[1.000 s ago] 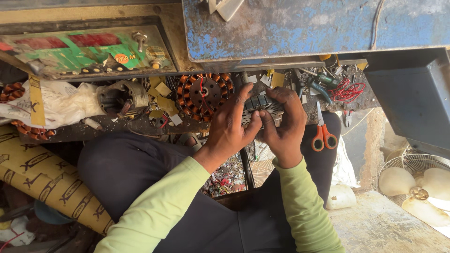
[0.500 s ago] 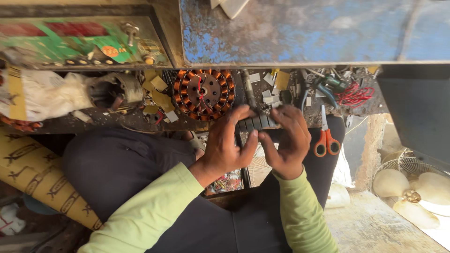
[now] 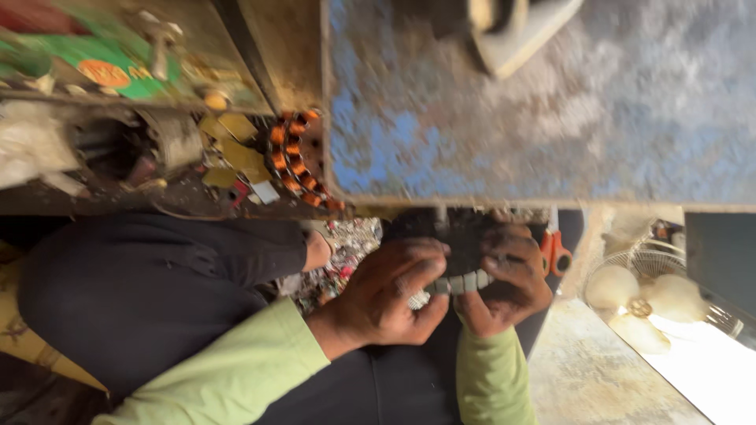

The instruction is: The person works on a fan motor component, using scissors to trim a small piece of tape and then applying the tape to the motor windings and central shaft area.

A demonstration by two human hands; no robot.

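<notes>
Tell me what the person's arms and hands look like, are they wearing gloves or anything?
No gloves: both hands are bare. The left hand and right hand look smudged with dark grime, mostly on the fingers. Each arm wears a long, light green sleeve; the left sleeve and right sleeve both end at the wrist. I can see no rings, watch or bracelets, though the picture is a bit blurry.
</notes>
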